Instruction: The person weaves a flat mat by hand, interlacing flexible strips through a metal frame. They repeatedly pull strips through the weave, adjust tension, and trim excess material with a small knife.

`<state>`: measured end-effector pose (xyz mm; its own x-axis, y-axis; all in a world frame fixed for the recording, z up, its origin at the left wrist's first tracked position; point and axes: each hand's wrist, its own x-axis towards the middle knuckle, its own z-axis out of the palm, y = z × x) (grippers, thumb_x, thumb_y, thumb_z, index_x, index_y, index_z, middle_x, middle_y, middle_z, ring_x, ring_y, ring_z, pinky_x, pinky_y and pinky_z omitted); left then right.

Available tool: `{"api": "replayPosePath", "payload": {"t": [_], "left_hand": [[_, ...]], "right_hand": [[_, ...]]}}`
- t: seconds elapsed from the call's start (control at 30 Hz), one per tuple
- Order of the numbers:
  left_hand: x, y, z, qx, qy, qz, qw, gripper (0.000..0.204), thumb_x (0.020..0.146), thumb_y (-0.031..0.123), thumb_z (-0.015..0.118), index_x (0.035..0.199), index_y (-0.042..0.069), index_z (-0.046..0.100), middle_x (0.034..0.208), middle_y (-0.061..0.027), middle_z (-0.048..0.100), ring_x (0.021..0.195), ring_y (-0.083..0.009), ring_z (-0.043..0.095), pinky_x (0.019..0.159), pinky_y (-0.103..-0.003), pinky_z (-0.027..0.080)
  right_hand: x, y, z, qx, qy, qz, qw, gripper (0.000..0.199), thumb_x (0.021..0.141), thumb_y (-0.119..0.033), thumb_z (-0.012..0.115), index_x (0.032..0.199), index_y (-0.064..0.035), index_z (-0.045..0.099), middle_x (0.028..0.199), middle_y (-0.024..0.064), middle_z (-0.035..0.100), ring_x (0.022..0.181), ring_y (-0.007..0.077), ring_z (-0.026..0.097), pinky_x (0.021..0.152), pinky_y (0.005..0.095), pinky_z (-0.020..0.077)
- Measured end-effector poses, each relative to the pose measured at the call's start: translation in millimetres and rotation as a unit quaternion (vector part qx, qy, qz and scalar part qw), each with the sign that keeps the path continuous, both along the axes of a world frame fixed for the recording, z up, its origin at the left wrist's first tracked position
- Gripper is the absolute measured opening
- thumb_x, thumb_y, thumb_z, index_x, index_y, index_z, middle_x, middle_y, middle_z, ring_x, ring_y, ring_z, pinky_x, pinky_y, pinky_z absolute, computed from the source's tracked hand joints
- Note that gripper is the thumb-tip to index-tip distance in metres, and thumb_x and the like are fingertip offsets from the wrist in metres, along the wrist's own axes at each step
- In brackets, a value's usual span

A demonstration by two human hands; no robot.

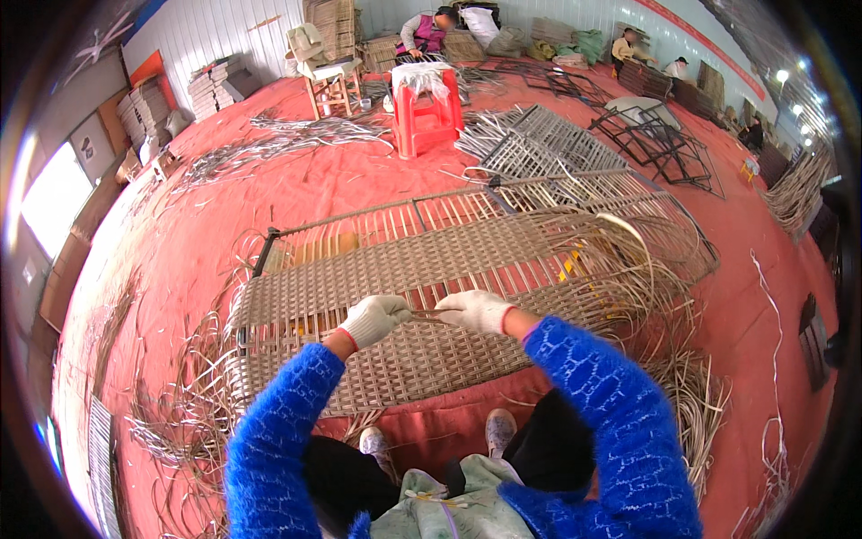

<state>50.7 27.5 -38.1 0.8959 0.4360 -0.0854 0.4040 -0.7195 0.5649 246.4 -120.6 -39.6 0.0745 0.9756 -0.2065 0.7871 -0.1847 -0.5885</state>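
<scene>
Both my hands wear white knit gloves and meet over a half-woven brown rattan panel point(431, 359) lying before me. My left hand point(375, 320) is closed on a thin brown rattan strip point(422, 316). From the other side my right hand point(476, 311) pinches the same strip, a short way off. Woven bands fill the near part and the middle of the panel, with an open gap of bare cross strips between them. Farther out, its dark frame point(269, 242) shows uncovered slats. Loose strip ends point(646, 269) fan out from the panel's right side.
Tangled loose strips point(189, 431) lie on the red floor left of the panel. A red plastic stool point(424, 112) stands beyond it, near a wooden chair point(323, 76). Black metal frames point(655, 144) are at the far right. Another person point(424, 36) works at the back.
</scene>
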Motion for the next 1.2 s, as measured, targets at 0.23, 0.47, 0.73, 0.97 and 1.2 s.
{"api": "replayPosePath", "payload": {"t": [0.23,0.47,0.73,0.97,1.2], "left_hand": [[-7.5,7.5,5.7,-0.017,-0.014,0.008,1.0,0.022,0.088,0.028,0.059,0.09,0.008,0.067,0.074,-0.0102,0.063,0.071,-0.0198,0.062,0.066,-0.034,0.048],[-24.4,41.3,5.8,0.01,-0.08,0.059,0.995,0.018,0.086,0.021,0.064,0.095,0.007,0.068,0.075,-0.0082,0.065,0.068,-0.0164,0.06,0.068,-0.033,0.049],[-58.2,66.3,41.9,0.258,0.036,0.085,0.962,0.024,0.083,0.027,0.059,0.093,0.007,0.067,0.088,-0.0104,0.067,0.087,-0.0294,0.063,0.08,-0.041,0.048],[4.4,-18.7,64.2,0.331,-0.039,-0.137,0.933,0.038,0.084,0.029,0.059,0.119,0.013,0.058,0.107,-0.0097,0.064,0.107,-0.0302,0.056,0.091,-0.042,0.042],[-32.0,3.1,52.4,0.173,-0.022,0.039,0.984,0.017,0.088,0.032,0.056,0.089,0.02,0.068,0.079,-0.0105,0.066,0.075,-0.0323,0.064,0.066,-0.043,0.049]], "right_hand": [[26.3,-9.0,1.0,-0.141,0.258,0.037,0.955,0.03,0.091,-0.035,0.056,0.09,-0.0086,0.071,0.068,-0.0001,0.062,0.06,0.0095,0.054,0.054,0.0267,0.0448],[108.1,-41.0,1.7,-0.204,0.243,-0.025,0.948,0.029,0.092,-0.033,0.056,0.09,-0.0082,0.069,0.066,-0.0013,0.059,0.058,0.0099,0.052,0.052,0.026,0.043],[68.8,-20.2,3.8,-0.142,0.176,-0.132,0.965,0.027,0.093,-0.027,0.055,0.081,-0.0054,0.066,0.064,-0.0014,0.059,0.054,0.008,0.05,0.05,0.0259,0.0409],[-39.3,29.9,29.8,0.024,0.253,-0.059,0.965,0.027,0.091,-0.03,0.059,0.083,-0.0049,0.064,0.064,0.0012,0.058,0.055,0.0079,0.05,0.051,0.0254,0.0411],[-24.7,24.0,30.1,-0.055,0.298,0.013,0.953,0.027,0.09,-0.032,0.06,0.084,-0.0069,0.067,0.063,-0.0003,0.059,0.053,0.0078,0.052,0.048,0.0234,0.0409]]}}
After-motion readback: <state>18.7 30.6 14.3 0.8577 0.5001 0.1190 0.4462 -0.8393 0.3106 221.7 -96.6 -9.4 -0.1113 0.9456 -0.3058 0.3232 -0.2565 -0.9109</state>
